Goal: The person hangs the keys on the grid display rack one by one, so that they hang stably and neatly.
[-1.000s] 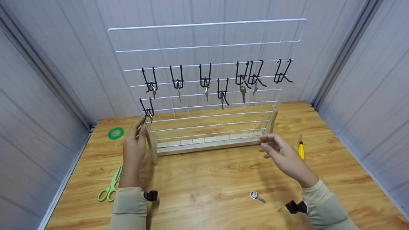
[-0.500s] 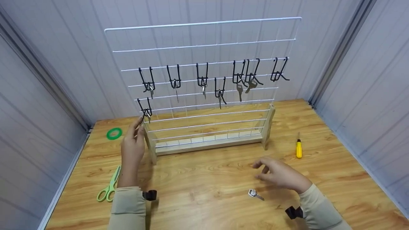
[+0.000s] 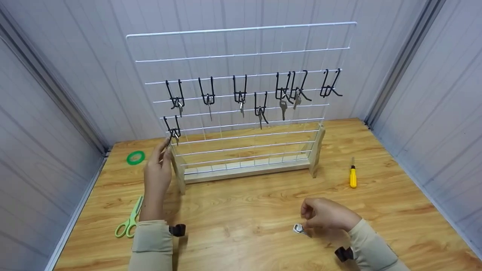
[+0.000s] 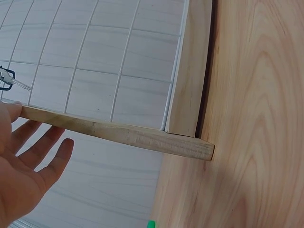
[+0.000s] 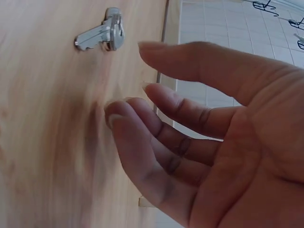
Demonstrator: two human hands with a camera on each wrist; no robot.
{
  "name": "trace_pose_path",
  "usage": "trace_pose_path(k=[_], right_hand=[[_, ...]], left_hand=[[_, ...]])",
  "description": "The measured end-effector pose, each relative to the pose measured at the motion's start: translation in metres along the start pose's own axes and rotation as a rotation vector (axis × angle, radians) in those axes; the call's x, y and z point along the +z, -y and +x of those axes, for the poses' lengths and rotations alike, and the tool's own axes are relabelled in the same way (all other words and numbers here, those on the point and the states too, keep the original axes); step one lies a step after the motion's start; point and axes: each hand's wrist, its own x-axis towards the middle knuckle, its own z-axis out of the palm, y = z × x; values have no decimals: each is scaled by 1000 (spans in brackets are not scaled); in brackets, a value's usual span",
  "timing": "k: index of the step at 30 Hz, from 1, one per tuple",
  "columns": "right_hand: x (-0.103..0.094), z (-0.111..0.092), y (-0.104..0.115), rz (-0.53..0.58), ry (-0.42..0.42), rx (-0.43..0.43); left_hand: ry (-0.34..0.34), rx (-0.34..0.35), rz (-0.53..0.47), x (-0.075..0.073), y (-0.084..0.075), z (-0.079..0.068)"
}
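A white wire grid rack (image 3: 241, 56) stands upright in a wooden base. At its left side my left hand (image 3: 157, 171) grips the wooden post (image 4: 118, 134), with the thumb in front and the other fingers spread behind. Several black double hooks (image 3: 240, 89) hang on the grid, most with keys on them. On the table lies a silver key (image 3: 298, 228), perhaps more than one together. Just right of it and above it is my right hand (image 3: 327, 214), loosely curled. In the right wrist view its thumb is apart from the fingers, and the key (image 5: 102, 35) is beyond the fingertips.
Green tape (image 3: 135, 157) and green scissors (image 3: 131, 220) lie at the left of the wooden table (image 3: 226, 248). A yellow-handled screwdriver (image 3: 353, 177) lies at the right. Panelled walls (image 3: 425, 113) close in the back and sides.
My right hand has come down from the rack's lower right corner to the key on the table. The left hand stays at the left post.
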Motion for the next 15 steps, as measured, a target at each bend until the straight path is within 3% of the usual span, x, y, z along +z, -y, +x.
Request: trace_pose_path(k=[15], right_hand=[[12,5,10,-3,86,-22]], left_hand=[[7,-19,14,-1,1,1]])
